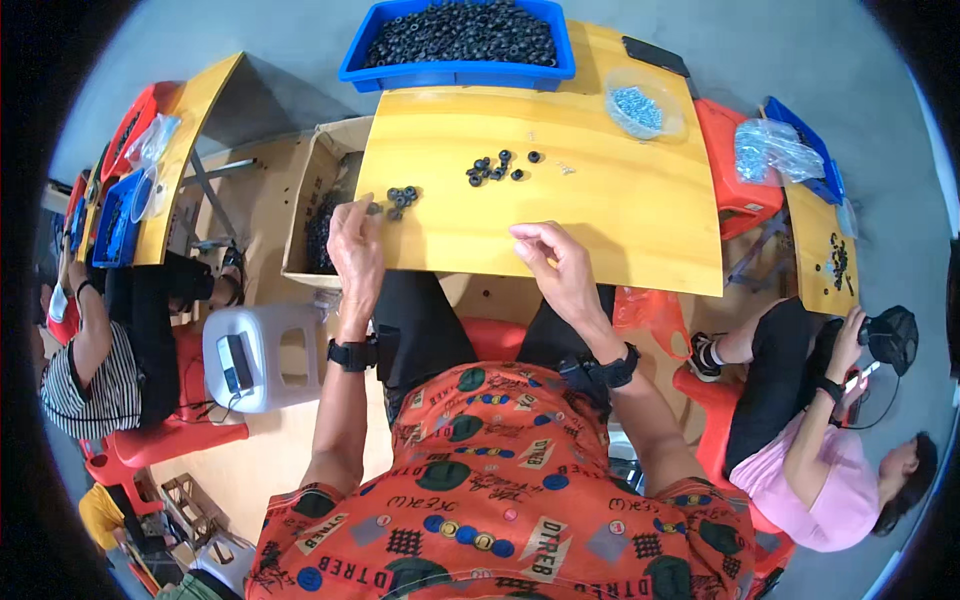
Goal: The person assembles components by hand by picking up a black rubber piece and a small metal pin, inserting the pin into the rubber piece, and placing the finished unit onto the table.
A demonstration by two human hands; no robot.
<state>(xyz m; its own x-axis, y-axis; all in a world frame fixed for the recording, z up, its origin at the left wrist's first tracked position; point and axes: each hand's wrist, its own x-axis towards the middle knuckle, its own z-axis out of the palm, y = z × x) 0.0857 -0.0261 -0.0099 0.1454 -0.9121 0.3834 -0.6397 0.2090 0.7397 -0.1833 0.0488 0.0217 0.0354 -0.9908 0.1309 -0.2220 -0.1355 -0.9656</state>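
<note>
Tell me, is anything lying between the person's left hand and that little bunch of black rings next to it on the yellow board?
Nothing visible. The left hand rests at the board's near-left edge, fingertips beside the small bunch of black rings, with only bare wood between. A second bunch lies farther off.

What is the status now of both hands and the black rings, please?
Left hand at board's left edge, fingertips by a small ring cluster. Right hand pinched at near edge; contents too small to tell. Second ring cluster mid-board, untouched. Nothing between hands and rings.
</note>
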